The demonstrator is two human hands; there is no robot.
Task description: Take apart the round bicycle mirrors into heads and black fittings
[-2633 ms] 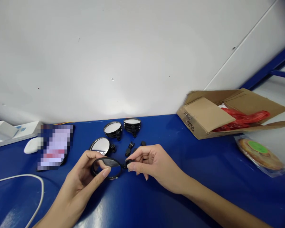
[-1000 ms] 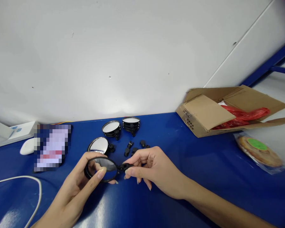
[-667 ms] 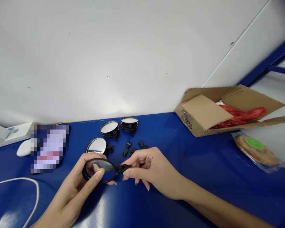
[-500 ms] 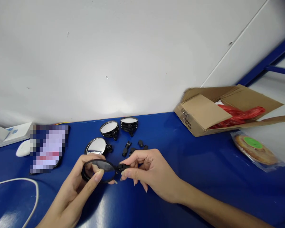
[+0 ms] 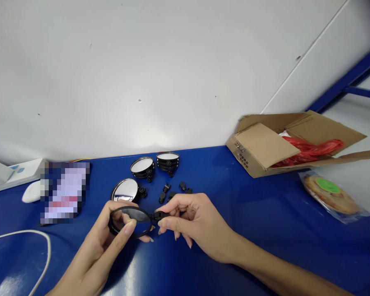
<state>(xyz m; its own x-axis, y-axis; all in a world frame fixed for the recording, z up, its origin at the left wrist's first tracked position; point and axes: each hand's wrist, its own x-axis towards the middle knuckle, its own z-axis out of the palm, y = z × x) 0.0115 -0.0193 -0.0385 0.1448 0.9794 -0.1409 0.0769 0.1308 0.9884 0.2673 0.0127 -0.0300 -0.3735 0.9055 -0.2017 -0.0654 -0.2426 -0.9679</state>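
Observation:
My left hand [image 5: 111,234] grips a round black-rimmed mirror [image 5: 142,224], its thumb lying on the glass. At the mirror's right edge, my right hand [image 5: 194,224] pinches a small black clamp [image 5: 160,215] that meets the rim; whether the two are fastened I cannot tell. Just behind the hands lies another round mirror [image 5: 125,190] with a black knob joint at its side. Small black clamp parts [image 5: 183,186] are scattered beyond my right fingers, some partly hidden. Farther back stand two stacks of round mirrors, a left stack [image 5: 142,165] and a right stack [image 5: 168,158].
A phone with a blurred screen [image 5: 64,191] lies at left beside a white mouse [image 5: 31,192]. A white cable [image 5: 48,246] curves over the blue table. At right are an open cardboard box [image 5: 255,150] with red plastic and a bagged round item [image 5: 333,194]. The wall rises behind.
My left hand and the mirror have shifted very slightly to the right. The right hand keeps its pinch on the clamp in nearly the same place.

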